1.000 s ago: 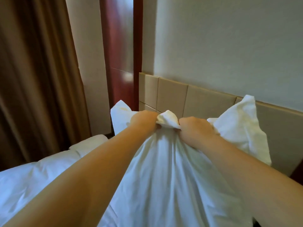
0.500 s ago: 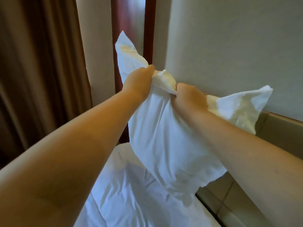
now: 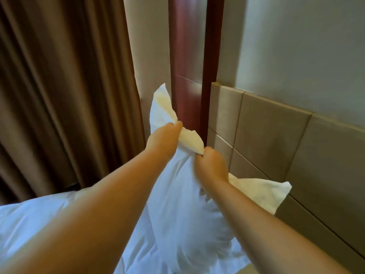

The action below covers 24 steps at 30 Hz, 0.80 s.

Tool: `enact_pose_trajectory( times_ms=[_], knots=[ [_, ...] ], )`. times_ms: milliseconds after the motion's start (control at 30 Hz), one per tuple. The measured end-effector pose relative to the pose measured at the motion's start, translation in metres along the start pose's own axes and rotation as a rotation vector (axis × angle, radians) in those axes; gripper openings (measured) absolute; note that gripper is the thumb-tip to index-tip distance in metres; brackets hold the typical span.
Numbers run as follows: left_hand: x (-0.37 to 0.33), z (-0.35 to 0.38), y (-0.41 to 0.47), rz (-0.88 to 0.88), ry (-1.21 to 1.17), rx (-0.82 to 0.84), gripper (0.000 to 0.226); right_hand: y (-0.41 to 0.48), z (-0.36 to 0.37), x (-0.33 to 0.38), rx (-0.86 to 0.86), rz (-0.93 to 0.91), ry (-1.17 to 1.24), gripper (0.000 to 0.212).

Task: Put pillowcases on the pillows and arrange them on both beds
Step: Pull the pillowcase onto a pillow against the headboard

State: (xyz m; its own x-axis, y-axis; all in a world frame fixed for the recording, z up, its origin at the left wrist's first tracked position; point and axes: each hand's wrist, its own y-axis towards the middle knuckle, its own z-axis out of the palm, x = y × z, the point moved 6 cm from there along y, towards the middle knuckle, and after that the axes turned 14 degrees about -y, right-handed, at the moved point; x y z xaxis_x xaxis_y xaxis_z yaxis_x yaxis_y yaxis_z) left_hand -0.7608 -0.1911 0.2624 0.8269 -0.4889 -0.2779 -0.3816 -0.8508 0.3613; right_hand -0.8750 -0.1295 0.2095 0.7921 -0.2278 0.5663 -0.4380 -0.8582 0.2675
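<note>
Pillow [image 3: 183, 214] gripped near headboard [image 3: 276, 139], curtain [image 3: 65, 95] left.

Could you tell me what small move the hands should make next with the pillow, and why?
Probably one short downward shake. Both the left hand and right hand grip the open edge of the pillowcase, the pillow hangs bulging below over the bed, and loose corners flop free, so it seems not fully seated.

left hand [image 3: 165, 138], right hand [image 3: 210, 165], gripping white pillowcase [image 3: 177, 204] above bed [image 3: 29, 218]
</note>
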Motion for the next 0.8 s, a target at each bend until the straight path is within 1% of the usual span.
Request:
enact_pose_trajectory(
  times_ms=[100,167,233,300,333,400,467,500,567,633,700,800],
  knots=[
    [0.005,0.037,0.014,-0.015,0.046,0.051,0.048,0.021,0.021,-0.024,0.101,-0.078,-0.069,0.025],
    [0.004,0.044,0.033,-0.032,0.048,0.025,0.050,0.038,0.016,-0.031,0.138,-0.102,-0.102,0.025],
    [0.002,0.044,0.052,-0.050,0.054,-0.014,0.051,0.052,0.005,-0.037,0.166,-0.142,-0.242,0.028],
    [0.000,0.047,0.071,-0.052,0.076,-0.053,0.049,0.069,-0.009,-0.043,0.144,-0.208,-0.393,0.027],
    [-0.001,0.047,0.080,-0.049,0.084,-0.068,0.048,0.077,-0.018,-0.042,0.122,-0.242,-0.418,0.023],
    [-0.006,0.045,0.102,-0.016,0.090,-0.101,0.044,0.096,-0.031,-0.042,0.101,-0.306,-0.413,0.015],
    [-0.017,0.041,0.126,0.035,0.107,-0.119,0.038,0.113,-0.037,-0.042,0.097,-0.361,-0.378,0.023],
    [-0.024,0.039,0.139,0.061,0.114,-0.132,0.037,0.122,-0.040,-0.043,0.084,-0.376,-0.323,0.027],
    [-0.036,0.039,0.164,0.086,0.116,-0.144,0.037,0.139,-0.044,-0.049,0.073,-0.352,-0.155,0.031],
    [-0.048,0.043,0.186,0.093,0.090,-0.153,0.039,0.157,-0.045,-0.058,0.059,-0.311,-0.037,0.031],
    [-0.057,0.056,0.199,0.088,0.067,-0.133,0.043,0.172,-0.046,-0.072,0.057,-0.282,-0.062,0.024],
    [-0.057,0.091,0.207,0.053,0.056,-0.060,0.044,0.179,-0.034,-0.108,0.106,-0.213,-0.213,0.014]
  ],
)
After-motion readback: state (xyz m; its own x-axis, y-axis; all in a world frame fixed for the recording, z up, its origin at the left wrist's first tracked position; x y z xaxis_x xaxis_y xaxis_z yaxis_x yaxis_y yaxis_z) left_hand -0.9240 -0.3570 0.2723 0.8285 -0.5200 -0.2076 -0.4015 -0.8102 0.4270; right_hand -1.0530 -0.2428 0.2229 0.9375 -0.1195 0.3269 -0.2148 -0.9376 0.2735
